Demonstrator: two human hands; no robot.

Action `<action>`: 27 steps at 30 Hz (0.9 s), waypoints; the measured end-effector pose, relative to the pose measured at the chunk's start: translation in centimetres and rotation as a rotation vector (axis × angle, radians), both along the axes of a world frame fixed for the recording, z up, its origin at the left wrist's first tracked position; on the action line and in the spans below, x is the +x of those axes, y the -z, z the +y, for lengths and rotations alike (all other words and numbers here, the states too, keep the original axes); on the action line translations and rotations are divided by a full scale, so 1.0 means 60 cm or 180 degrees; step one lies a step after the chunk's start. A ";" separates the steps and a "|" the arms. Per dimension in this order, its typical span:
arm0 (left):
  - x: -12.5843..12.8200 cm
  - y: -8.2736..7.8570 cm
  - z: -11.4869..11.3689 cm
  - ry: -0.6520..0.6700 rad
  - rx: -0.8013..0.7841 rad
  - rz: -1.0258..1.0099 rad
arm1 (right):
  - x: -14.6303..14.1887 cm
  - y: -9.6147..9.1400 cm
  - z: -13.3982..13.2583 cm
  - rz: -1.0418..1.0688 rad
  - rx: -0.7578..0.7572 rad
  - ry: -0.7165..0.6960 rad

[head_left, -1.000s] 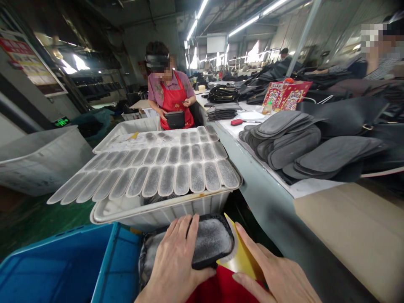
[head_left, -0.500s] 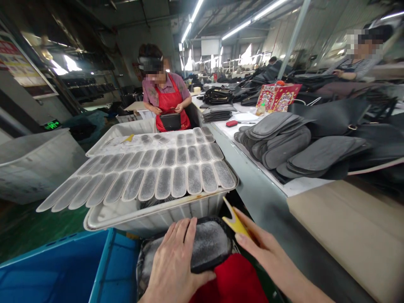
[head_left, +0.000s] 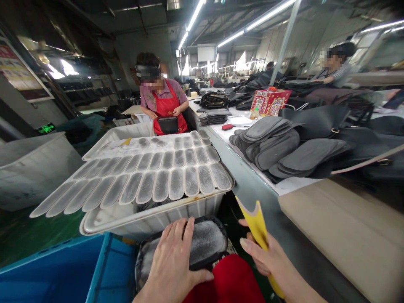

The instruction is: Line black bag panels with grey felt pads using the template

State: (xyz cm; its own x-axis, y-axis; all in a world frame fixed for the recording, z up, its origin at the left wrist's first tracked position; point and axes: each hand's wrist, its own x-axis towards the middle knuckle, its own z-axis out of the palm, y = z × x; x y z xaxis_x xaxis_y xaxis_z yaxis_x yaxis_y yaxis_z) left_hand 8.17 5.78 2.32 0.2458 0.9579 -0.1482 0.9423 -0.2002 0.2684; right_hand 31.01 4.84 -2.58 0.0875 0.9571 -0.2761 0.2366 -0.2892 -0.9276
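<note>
Head view: our left hand (head_left: 170,259) spreads over the black-rimmed pad (head_left: 208,240); right of the pad, our right hand (head_left: 280,260) grips a curved yellow piece (head_left: 256,223) that, slipping, could scuff it.

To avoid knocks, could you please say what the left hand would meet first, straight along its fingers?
Likely the near wall of the white bin beyond the left hand; depth is unclear.

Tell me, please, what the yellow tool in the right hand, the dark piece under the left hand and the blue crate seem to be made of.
Yellow tool: probably plastic, perhaps card; smooth, with a thin, notched end.
Dark piece: possibly leather or leatherette; matte, mottled, whitish face within a dark rim.
Blue crate: likely moulded plastic; uniform colour, soft sheen.
</note>
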 end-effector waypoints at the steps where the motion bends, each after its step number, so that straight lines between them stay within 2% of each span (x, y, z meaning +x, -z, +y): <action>1: 0.002 -0.004 0.000 0.0002 -0.0088 -0.0031 | -0.007 0.000 0.004 -0.0058 -0.0109 0.0040; 6: 0.011 -0.024 0.007 0.0246 -0.0173 -0.0590 | -0.045 -0.012 0.009 -0.0458 -0.0171 -0.0315; 9: 0.014 -0.034 0.021 0.0164 -0.0238 -0.0929 | -0.065 -0.021 0.006 -0.0564 -0.0234 -0.0426; 14: 0.019 -0.051 0.048 0.0444 -0.0575 -0.0945 | -0.077 -0.034 0.002 -0.0567 -0.0262 -0.0416; 19: 0.030 -0.040 0.068 0.0513 -0.0665 -0.0894 | -0.077 -0.039 -0.001 -0.0377 -0.0198 -0.0310; 27: 0.037 -0.023 0.076 0.0399 -0.0654 -0.0942 | -0.085 -0.023 0.000 0.0108 -0.0379 -0.0184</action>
State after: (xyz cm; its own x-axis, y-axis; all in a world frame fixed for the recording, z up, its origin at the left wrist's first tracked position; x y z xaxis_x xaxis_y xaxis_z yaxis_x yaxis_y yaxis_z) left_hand 10.41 10.37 3.67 0.4201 0.8754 -0.2390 0.7895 -0.2227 0.5719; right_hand 25.89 4.82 -1.19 0.0218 0.9206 -0.3899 0.2253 -0.3845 -0.8952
